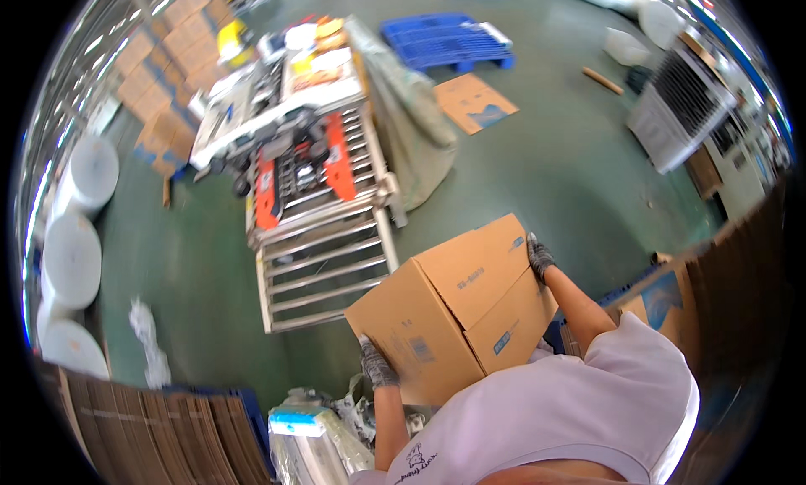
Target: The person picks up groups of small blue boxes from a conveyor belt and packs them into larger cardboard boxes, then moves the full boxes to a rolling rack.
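down in front of our chest, from the head view, we're carrying a closed cardboard box (457, 305), held tilted off the floor, just right of the end of the roller conveyor (323, 258). our left hand (377, 366) in its grey glove is wrapped closed against the near lower corner, fingers pressing the side panel. our right hand (539, 257) clamps the far upper edge, fingers curled over it. so both grips are closed on the box, one low, one high, on opposite sides.

what could go wrong? we judge the tilt is the risk: with only palms and fingertips on smooth card, the box could slide out of the low left grip and drop toward the clutter of plastic wrapping (336, 426) by our legs. the top flaps may also pop if the contents shift. swinging it left, a corner could clip the conveyor's frame. flat cartons (159, 418) crowd our footing too.
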